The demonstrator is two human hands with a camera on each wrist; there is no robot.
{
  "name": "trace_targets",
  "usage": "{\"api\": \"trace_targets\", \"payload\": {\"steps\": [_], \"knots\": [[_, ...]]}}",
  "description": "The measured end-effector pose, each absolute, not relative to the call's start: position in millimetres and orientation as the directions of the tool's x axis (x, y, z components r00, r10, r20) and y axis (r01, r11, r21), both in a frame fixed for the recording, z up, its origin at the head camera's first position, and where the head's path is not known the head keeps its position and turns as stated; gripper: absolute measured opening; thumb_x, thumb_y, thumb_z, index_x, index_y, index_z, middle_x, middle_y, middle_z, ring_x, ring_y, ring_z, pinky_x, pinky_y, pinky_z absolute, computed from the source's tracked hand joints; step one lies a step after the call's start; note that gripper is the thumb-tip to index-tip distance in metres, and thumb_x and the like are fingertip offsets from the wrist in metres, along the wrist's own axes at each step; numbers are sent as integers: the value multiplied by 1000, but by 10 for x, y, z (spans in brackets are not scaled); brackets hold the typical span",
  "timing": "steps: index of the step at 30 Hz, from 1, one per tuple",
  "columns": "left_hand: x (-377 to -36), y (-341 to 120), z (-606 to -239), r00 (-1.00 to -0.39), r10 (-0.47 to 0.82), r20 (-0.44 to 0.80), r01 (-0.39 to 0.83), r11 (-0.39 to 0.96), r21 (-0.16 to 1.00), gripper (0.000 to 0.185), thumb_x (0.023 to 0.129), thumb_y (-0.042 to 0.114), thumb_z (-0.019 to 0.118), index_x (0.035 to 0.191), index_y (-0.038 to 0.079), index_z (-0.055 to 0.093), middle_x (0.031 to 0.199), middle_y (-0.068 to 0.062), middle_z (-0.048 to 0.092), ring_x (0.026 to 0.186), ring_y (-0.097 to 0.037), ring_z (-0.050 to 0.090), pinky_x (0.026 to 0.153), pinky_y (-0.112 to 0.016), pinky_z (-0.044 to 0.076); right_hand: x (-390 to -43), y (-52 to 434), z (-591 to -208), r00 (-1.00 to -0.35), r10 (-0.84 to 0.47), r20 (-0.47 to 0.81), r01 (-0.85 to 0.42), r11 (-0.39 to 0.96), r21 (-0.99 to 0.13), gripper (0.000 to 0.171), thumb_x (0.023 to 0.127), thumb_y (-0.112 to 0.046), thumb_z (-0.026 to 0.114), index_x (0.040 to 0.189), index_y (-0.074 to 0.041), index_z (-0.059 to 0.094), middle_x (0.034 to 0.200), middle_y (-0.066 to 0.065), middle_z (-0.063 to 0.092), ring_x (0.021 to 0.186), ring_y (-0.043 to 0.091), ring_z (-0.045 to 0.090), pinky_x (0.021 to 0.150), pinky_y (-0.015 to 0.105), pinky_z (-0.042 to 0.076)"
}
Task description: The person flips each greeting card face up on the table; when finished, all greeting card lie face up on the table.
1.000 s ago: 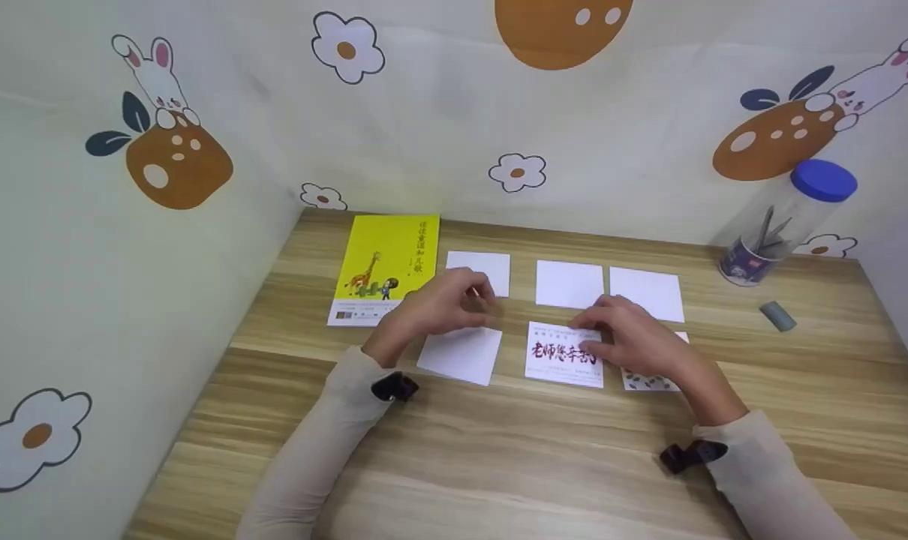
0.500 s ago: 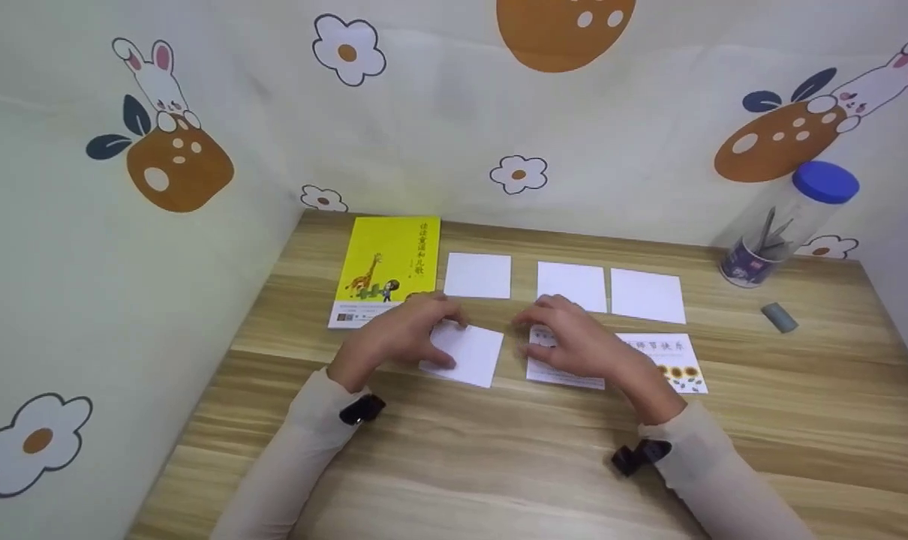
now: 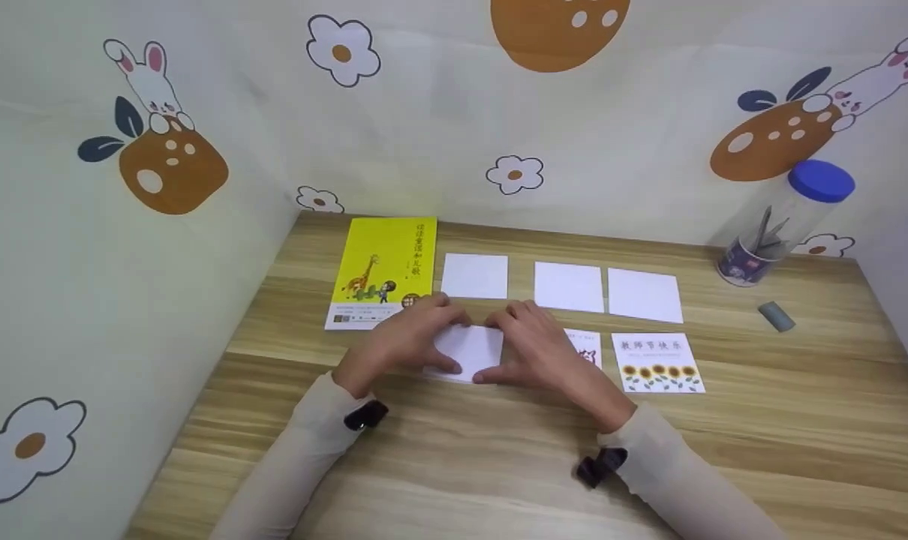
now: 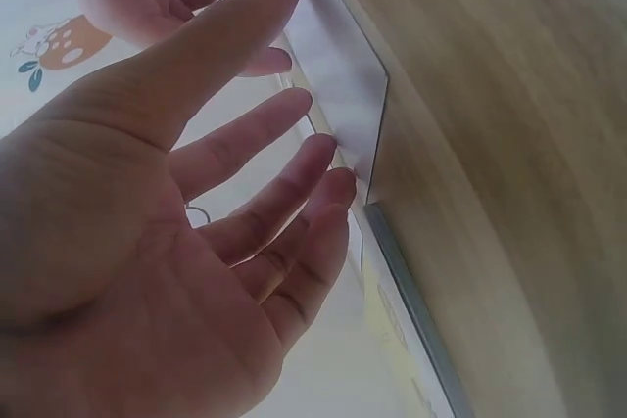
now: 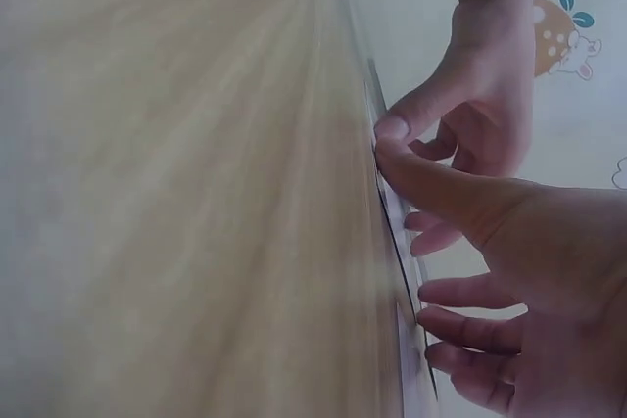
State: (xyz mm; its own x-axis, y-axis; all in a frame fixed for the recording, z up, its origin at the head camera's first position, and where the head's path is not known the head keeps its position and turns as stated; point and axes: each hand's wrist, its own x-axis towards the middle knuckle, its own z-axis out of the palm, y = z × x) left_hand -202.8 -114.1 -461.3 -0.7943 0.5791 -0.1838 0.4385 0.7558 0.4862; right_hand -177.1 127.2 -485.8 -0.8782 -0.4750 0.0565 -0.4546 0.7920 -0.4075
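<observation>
Pale cloth wall [image 3: 424, 127] behind and at the sides, printed with white rabbits, orange fruit and outlined flowers; before it, a striped wood-grain worktop [image 3: 439, 465]. A person in beige sleeves [image 3: 300, 450] works there, a small black device at each wrist.

A blank white square paper card [image 3: 469, 349] lies between the two hands, about midway between the worktop's left and right edges. Left hand [image 3: 405, 336]: thumb at the card's near edge, other fingers loosely bent and parted toward its far edge, touching it rather than gripping. Right hand [image 3: 536, 346]: similar pose from the card's right side, thumb low, fingers spread and gently bent. Whether the right fingertips press the card, I cannot tell.

Under the right hand, partly hidden: a white card with dark red lettering [image 3: 589, 347]. Just right of it, a white card printed with sunflowers [image 3: 658, 364].

Toward the worktop's back edge, three blank white cards [image 3: 569, 286] in a row. A yellow paper-covered book with a giraffe picture [image 3: 386, 255] lies near the back-left corner. Near the back-right corner stands a clear cylindrical jar with a blue lid [image 3: 807, 214], dark sticks inside; nearer, a small grey block [image 3: 777, 316].
</observation>
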Motion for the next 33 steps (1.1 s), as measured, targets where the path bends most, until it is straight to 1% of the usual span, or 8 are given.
{"api": "trace_targets", "payload": {"steps": [5, 14, 19, 21, 24, 27, 30, 33], "knots": [[-2010, -1181, -4589, -801, 555, -225, 407, 780, 475, 78, 76, 32, 102, 145, 30, 66, 137, -4, 59, 122, -23, 51, 110, -41, 51, -1759, 1277, -4839, -888, -460, 28, -425, 795, -433, 84, 71, -59, 98, 133, -9, 71, 122, 8, 64, 117, 29, 53, 99, 45, 47], [-2036, -1188, -4595, -794, 547, -266, 376, 785, 491, 78, 76, 32, 101, 145, 28, 66, 137, -4, 55, 125, -24, 48, 111, -41, 51, -1716, 1260, -4818, -889, -457, -3, -405, 791, -458, 86, 72, -53, 100, 138, -8, 68, 127, 10, 57, 120, 29, 48, 102, 46, 45], [-2074, -1183, -4550, -788, 561, -254, 374, 763, 527, 60, 84, 26, 96, 138, 19, 69, 129, -1, 58, 117, -21, 55, 110, -38, 52, -1716, 1225, -4812, -900, -426, 86, -416, 785, -459, 63, 78, -40, 99, 127, -9, 75, 124, 10, 57, 116, 28, 49, 97, 43, 48], [-2099, -1199, -4531, -776, 587, -233, 378, 727, 574, 51, 89, 22, 92, 134, 18, 69, 127, 1, 63, 114, -20, 59, 109, -37, 53, -1709, 1219, -4788, -903, -414, 117, -418, 784, -459, 50, 83, -33, 96, 123, -11, 76, 117, 7, 60, 109, 24, 52, 90, 39, 50], [-2135, -1234, -4500, -750, 637, -177, 391, 643, 659, 40, 93, 18, 87, 129, 18, 69, 123, 2, 71, 111, -18, 63, 106, -37, 55, -1694, 1218, -4735, -907, -405, 117, -409, 777, -478, 39, 91, -27, 89, 125, -15, 75, 99, 1, 64, 90, 18, 57, 74, 34, 50], [-2158, -1275, -4448, -729, 679, -85, 422, 544, 725, 30, 97, 21, 83, 125, 18, 70, 119, 3, 75, 107, -16, 64, 97, -34, 56, -1699, 1209, -4675, -905, -405, 132, -411, 747, -523, 31, 97, -24, 83, 125, -17, 71, 89, -4, 70, 78, 12, 62, 66, 32, 52], [-2175, -1302, -4395, -710, 704, 0, 436, 439, 786, 22, 105, 29, 74, 124, 17, 73, 118, 2, 76, 105, -17, 67, 93, -32, 57, -1733, 1216, -4637, -898, -392, 201, -428, 669, -607, 20, 102, -29, 77, 117, -16, 72, 93, -3, 79, 81, 10, 72, 73, 34, 61], [-2187, -1310, -4361, -688, 725, 37, 399, 335, 853, 30, 113, 33, 59, 127, 13, 75, 115, -3, 78, 103, -25, 73, 94, -43, 63, -1765, 1246, -4601, -902, -357, 243, -418, 584, -696, 27, 108, -44, 67, 112, -18, 75, 101, -4, 83, 90, 10, 78, 82, 37, 66]]}}
